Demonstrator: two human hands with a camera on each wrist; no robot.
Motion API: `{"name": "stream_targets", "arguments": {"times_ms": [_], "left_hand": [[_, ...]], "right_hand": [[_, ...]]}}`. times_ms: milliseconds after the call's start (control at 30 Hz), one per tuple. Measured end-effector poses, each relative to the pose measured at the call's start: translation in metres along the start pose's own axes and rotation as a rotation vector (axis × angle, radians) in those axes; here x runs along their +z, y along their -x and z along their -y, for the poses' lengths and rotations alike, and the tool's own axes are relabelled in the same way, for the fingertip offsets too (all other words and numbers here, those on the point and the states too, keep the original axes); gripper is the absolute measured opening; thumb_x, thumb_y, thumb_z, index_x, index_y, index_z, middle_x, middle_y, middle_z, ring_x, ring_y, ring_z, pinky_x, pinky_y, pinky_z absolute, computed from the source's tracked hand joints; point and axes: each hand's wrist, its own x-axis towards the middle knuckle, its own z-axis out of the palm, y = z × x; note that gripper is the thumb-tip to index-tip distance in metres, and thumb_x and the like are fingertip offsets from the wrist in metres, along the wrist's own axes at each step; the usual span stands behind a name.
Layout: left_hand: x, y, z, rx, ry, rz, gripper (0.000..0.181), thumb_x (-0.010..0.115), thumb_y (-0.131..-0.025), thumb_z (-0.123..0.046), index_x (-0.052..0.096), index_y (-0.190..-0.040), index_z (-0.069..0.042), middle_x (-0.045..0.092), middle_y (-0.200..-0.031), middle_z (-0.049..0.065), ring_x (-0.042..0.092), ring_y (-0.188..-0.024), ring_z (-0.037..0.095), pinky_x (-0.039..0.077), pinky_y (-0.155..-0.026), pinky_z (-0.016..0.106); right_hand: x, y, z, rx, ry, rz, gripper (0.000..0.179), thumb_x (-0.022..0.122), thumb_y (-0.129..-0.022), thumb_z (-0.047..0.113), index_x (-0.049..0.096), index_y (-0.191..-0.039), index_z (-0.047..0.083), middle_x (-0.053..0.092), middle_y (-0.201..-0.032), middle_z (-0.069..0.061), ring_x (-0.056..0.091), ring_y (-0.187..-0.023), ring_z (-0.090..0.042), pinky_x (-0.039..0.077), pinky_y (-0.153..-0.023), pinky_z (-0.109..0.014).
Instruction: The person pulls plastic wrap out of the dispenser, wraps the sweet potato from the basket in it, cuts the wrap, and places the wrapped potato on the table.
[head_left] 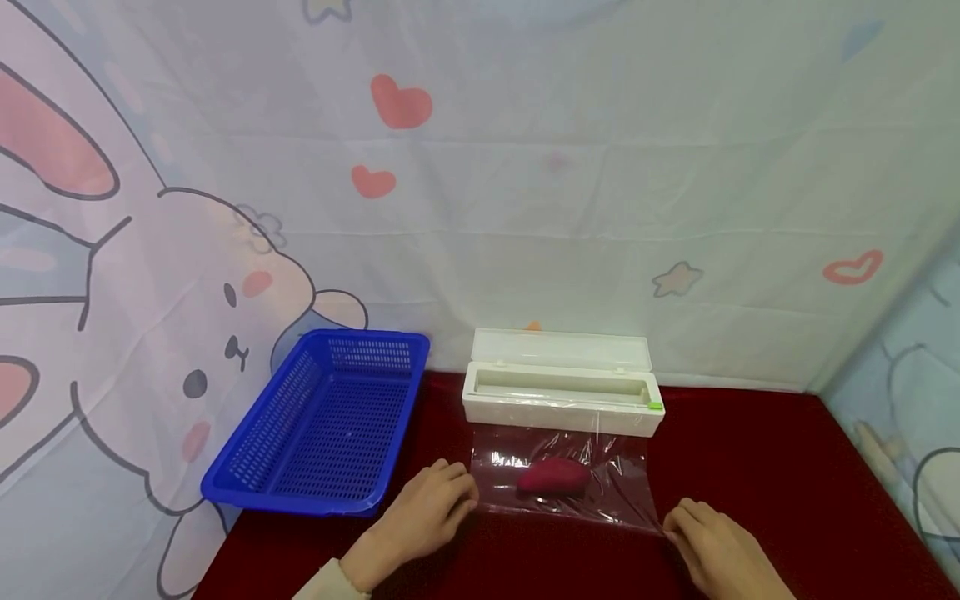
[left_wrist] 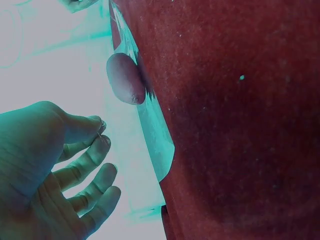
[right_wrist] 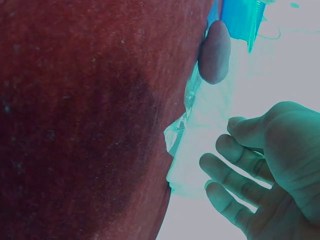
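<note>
A purple-red sweet potato lies on a sheet of clear plastic wrap, which reaches forward from a white wrap dispenser box. At the sheet's left edge is my left hand, pinching the wrap between thumb and forefinger; a small glint shows at those fingertips in the left wrist view, the other fingers loosely bent. My right hand holds the front right corner, where the sheet draws out toward the fingertips. In the right wrist view the sweet potato appears beyond the thumb.
A blue perforated basket stands on the left of the dark red tablecloth. The dispenser's lid is raised at the back, near a printed cloth backdrop. A green slider sits at the box's right end.
</note>
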Motion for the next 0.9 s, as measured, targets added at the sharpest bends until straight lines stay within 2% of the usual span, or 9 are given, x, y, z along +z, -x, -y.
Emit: {"name": "stream_targets", "arguments": {"times_ms": [167, 400, 600, 900], "left_hand": [[-0.004, -0.003, 0.001, -0.021, 0.004, 0.020, 0.010, 0.077, -0.098, -0.020, 0.070, -0.091, -0.022, 0.066, -0.090, -0.011, 0.053, -0.083, 0.009, 0.045, -0.070, 0.021], [-0.007, -0.007, 0.002, -0.012, -0.010, -0.015, 0.011, 0.078, -0.097, -0.019, 0.069, -0.091, -0.021, 0.065, -0.090, -0.011, 0.053, -0.082, 0.009, 0.044, -0.069, 0.021], [-0.008, -0.011, 0.004, -0.006, -0.031, -0.049, 0.012, 0.079, -0.095, -0.018, 0.068, -0.090, -0.022, 0.065, -0.090, -0.011, 0.052, -0.081, 0.009, 0.044, -0.069, 0.022], [-0.011, -0.016, 0.005, -0.017, -0.036, -0.063, 0.013, 0.078, -0.096, -0.016, 0.068, -0.090, -0.022, 0.064, -0.091, -0.010, 0.053, -0.082, 0.010, 0.044, -0.069, 0.022]], "right_hand": [[-0.002, -0.002, -0.001, -0.055, 0.010, -0.084, 0.022, 0.084, -0.091, 0.010, 0.068, -0.091, 0.025, 0.052, -0.085, 0.018, 0.042, -0.074, 0.005, 0.051, -0.067, -0.022], [-0.009, -0.008, -0.001, -0.055, 0.004, -0.095, 0.021, 0.084, -0.091, 0.011, 0.069, -0.092, 0.026, 0.053, -0.085, 0.019, 0.042, -0.072, 0.004, 0.050, -0.066, -0.021], [-0.010, -0.013, -0.004, -0.171, 0.064, -0.259, 0.026, 0.088, -0.085, 0.010, 0.068, -0.089, 0.025, 0.055, -0.086, 0.019, 0.047, -0.074, 0.005, 0.052, -0.064, -0.024], [-0.014, -0.022, -0.007, -0.216, 0.098, -0.331, 0.027, 0.089, -0.081, 0.009, 0.067, -0.087, 0.024, 0.054, -0.083, 0.017, 0.044, -0.072, 0.002, 0.049, -0.061, -0.023]]}}
